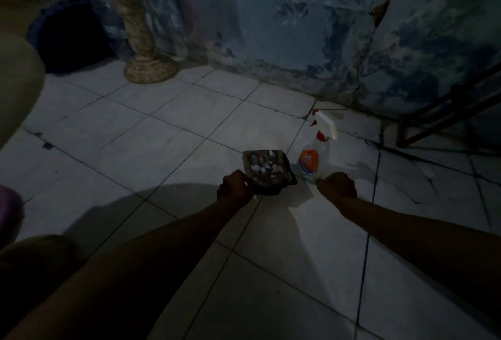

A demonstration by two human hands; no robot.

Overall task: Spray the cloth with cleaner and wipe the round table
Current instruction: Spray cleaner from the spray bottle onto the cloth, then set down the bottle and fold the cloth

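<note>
The clear plastic spray bottle with its white-and-red trigger head (314, 158) stands upright on the pale tiled floor (162, 149), just at eleven o'clock of the curled, empty right hand (337, 185), nearer it than the left hand (234, 186), which pinches the dark, white-flecked cloth (267, 170).

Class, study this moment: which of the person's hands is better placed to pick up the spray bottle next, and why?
The right hand. It hovers beside the base of the spray bottle standing on the floor, holding nothing, while the left hand already grips the cloth.
</note>
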